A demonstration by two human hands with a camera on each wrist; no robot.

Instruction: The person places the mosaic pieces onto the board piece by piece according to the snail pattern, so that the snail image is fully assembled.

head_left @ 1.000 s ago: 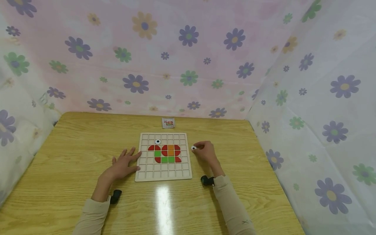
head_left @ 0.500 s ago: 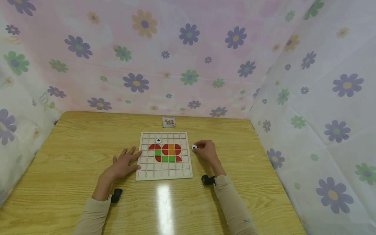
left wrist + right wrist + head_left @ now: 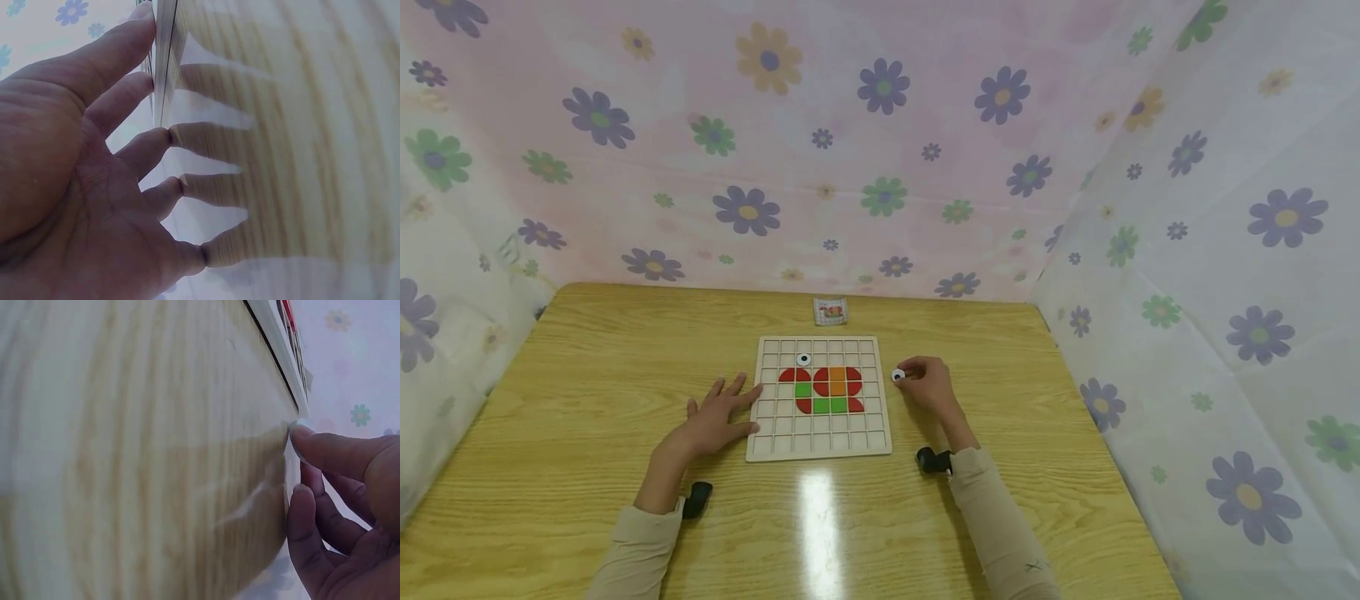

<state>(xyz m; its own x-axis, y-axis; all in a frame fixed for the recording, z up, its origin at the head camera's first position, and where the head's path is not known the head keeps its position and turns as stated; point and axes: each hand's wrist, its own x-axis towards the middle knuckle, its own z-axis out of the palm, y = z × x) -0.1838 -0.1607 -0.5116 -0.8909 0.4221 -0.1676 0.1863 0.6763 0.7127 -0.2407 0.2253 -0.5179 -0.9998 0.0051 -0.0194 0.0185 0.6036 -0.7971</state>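
Observation:
A square wooden grid board (image 3: pixel 778 437) lies on the table. Red, green and orange flat pieces (image 3: pixel 822 407) form a figure in its cells, and a white eye disc (image 3: pixel 804 359) with a black centre sits above them. My left hand (image 3: pixel 707 427) is spread at the board's left side, its thumb and index fingertip touching the edge; in the left wrist view the other fingertips rest on the tabletop. Just right of the board, my right hand (image 3: pixel 931 392) pinches a second eye disc (image 3: pixel 897 377) between thumb and fingers, low at the table surface.
A small picture card (image 3: pixel 831 312) with a similar coloured figure lies behind the board. The wood-grain table (image 3: pixel 625 350) meets flower-patterned sheets (image 3: pixel 820 167) at the back and sides. Black wrist cameras (image 3: pixel 933 460) sit below both hands.
My right hand has shifted very slightly to the right with the eye disc still pinched. My left hand stays at the board's edge, and the pieces on the board have not moved.

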